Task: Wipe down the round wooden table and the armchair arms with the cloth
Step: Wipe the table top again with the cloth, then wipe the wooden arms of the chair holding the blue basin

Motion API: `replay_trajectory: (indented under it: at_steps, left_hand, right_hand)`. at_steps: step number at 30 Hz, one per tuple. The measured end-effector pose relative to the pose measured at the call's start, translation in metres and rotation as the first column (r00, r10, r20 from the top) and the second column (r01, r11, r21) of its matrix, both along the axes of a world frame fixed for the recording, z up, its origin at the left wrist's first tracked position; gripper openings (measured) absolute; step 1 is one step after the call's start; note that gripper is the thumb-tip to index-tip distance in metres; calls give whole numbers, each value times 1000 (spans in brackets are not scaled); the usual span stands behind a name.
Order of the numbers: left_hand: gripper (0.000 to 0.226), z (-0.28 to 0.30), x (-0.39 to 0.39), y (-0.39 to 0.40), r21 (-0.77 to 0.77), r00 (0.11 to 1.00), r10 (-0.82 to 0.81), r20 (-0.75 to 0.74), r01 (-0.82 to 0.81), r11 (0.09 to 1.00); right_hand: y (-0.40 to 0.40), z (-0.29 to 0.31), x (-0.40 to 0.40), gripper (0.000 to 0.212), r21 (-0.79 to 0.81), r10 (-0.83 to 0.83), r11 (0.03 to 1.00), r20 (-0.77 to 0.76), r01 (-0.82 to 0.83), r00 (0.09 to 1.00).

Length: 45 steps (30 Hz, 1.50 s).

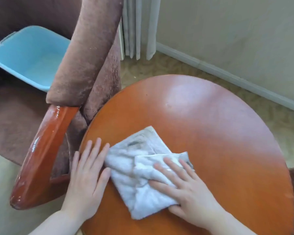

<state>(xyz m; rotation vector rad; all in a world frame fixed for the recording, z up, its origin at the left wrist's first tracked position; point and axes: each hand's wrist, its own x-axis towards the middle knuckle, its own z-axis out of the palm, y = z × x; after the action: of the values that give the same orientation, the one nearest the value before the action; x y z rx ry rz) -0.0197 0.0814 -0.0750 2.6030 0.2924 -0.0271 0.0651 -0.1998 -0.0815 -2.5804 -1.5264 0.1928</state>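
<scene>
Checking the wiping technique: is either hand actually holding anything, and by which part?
Nothing is gripped. The right hand presses flat on the cloth's near right part; the left hand lies flat on the table.

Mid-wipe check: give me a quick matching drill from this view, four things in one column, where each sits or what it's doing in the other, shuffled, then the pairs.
Things:
1. cloth
2. left hand
3. right hand
4. blue basin

Places or states:
A. on the armchair seat
B. flat on the bare wood at the table's left edge
C. pressed flat on top of the cloth
D. folded, lying on the near part of the round table

Pairs: 1-D, 2-B, 3-C, 4-A
</scene>
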Motion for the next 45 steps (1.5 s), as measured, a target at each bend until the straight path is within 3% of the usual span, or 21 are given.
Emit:
replay_trajectory:
  at_steps: [2, 4, 6, 8, 11, 13, 15, 18, 22, 24, 27, 29, 31, 33, 35, 36, 38, 40, 41, 43, 45]
  left_hand:
    - [60, 3, -7, -6, 98, 969, -156, -193, 178, 979]
    - [59, 9, -4, -15, 96, 933, -164, -319, 204, 974]
    - [59, 22, 9, -15, 59, 932, -187, -310, 215, 975]
    - [54, 48, 36, -6, 90, 941, -281, -189, 302, 949]
    - [50, 101, 95, 42, 359, 918, -387, 84, 334, 872]
    - [49, 134, 130, 87, 516, 895, -426, 134, 304, 801]
    - [48, 153, 152, 130, 583, 896, -444, 27, 346, 735]
    - [51, 152, 162, 179, 486, 880, -426, -209, 471, 736]
    - [51, 134, 157, 208, 91, 865, -455, -211, 481, 872]
    - [52, 130, 153, 214, -71, 864, -472, -175, 467, 882]
    - [55, 131, 158, 214, -117, 820, -563, -106, 552, 826]
    - [57, 131, 165, 212, -95, 767, -634, -98, 627, 773]
    - [56, 128, 171, 209, -98, 751, -653, -92, 646, 757]
    - [53, 124, 176, 210, -120, 771, -635, -46, 627, 770]
    - [52, 120, 176, 210, -133, 786, -618, 10, 613, 779]
    - [53, 117, 176, 209, -141, 792, -609, 40, 608, 782]
    - [58, 110, 172, 206, -171, 807, -587, 73, 590, 789]
    - [67, 99, 167, 203, -160, 795, -604, 51, 604, 781]
    - [70, 95, 164, 200, -135, 779, -627, 10, 622, 771]
    - [77, 86, 159, 192, -102, 773, -634, -35, 628, 771]
    - [85, 82, 157, 180, -71, 817, -575, -45, 572, 818]
  right_hand:
    - [-37, 6, 3, 73, 14, -354, 934, -86, 356, 931]
    - [-19, 8, -1, 65, 5, -752, 646, -171, 764, 637]
    - [37, 12, -8, 56, -14, -900, 388, -220, 922, 375]
    - [85, 17, -19, 47, -3, -914, 317, -269, 948, 304]
    - [106, 23, -25, 29, 85, -869, 274, -404, 958, 284]
    - [110, 43, -11, 17, 98, -704, 41, -704, 994, 98]
    - [126, 66, 11, 19, 37, -363, -139, -932, 990, -16]
    - [198, 94, 32, 39, 76, -126, -113, -990, 991, 62]
    - [313, 89, -9, 53, 351, -333, 47, -877, 935, 346]
    - [348, 86, -53, 54, 344, -503, 108, -790, 933, 350]
    - [341, 85, -103, 58, 296, -572, 238, -727, 925, 380]
    - [341, 98, -85, 49, 192, -458, 103, -862, 976, 218]
    - [348, 102, -43, 40, 103, -288, -250, -957, 963, 28]
    - [366, 98, -14, 41, -55, -104, -501, -987, 864, -123]
    - [402, 109, -21, 48, -14, -308, -573, -923, 819, -231]
    - [418, 108, -38, 53, 160, -591, -505, -781, 848, -204]
    - [430, 80, -87, 58, 417, -920, -38, -369, 908, 131]
    - [410, 52, -129, 51, 457, -878, 383, -91, 803, 470]
    - [388, 42, -141, 49, 455, -837, 468, -46, 757, 545]
    - [351, 42, -146, 50, 442, -826, 425, -168, 790, 538]
    - [341, 57, -118, 56, 395, -799, 178, -477, 901, 367]
